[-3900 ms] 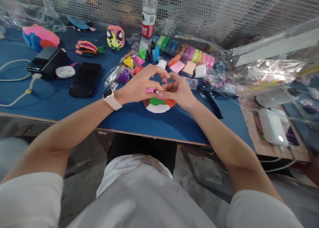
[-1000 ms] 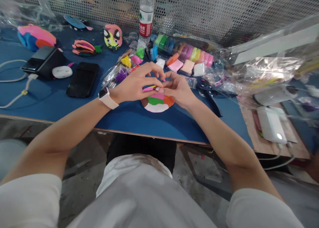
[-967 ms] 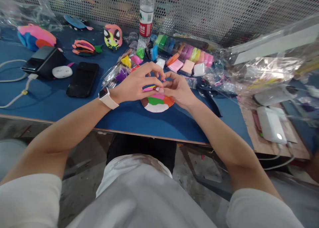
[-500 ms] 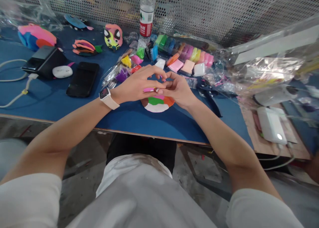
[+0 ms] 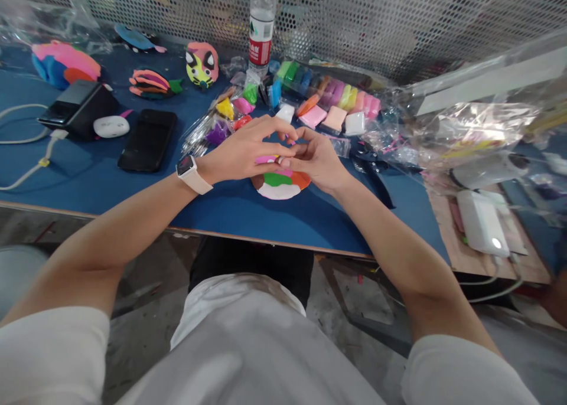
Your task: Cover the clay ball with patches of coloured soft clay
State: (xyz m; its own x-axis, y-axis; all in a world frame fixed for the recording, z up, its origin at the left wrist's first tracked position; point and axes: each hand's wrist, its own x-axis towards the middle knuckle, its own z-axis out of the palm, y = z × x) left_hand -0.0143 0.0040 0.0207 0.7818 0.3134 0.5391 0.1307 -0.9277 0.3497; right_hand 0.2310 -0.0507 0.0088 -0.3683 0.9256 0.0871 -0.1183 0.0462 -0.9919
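Note:
Over the middle of the table both hands meet, fingertips touching. My left hand [image 5: 248,151], with a watch on its wrist, has curled fingers, and a small pink bit of clay [image 5: 292,143] shows at its fingertips. My right hand [image 5: 321,162] is closed with its thumb and fingers against the left fingertips; what lies between them is mostly hidden. Directly below is a rounded clay piece [image 5: 278,179] in green, white, orange, brown and pink. The hands cover its far side, and I cannot tell whether they touch it.
Clay packets [image 5: 330,95] and a water bottle [image 5: 261,30] stand beyond the hands. Clay figures [image 5: 201,65], a phone [image 5: 148,140] and a black device [image 5: 80,110] are on the left. Plastic bags [image 5: 478,121] and a white power bank [image 5: 482,222] lie on the right.
Almost nothing differs; the fingertips have shifted very slightly around the small pink bit.

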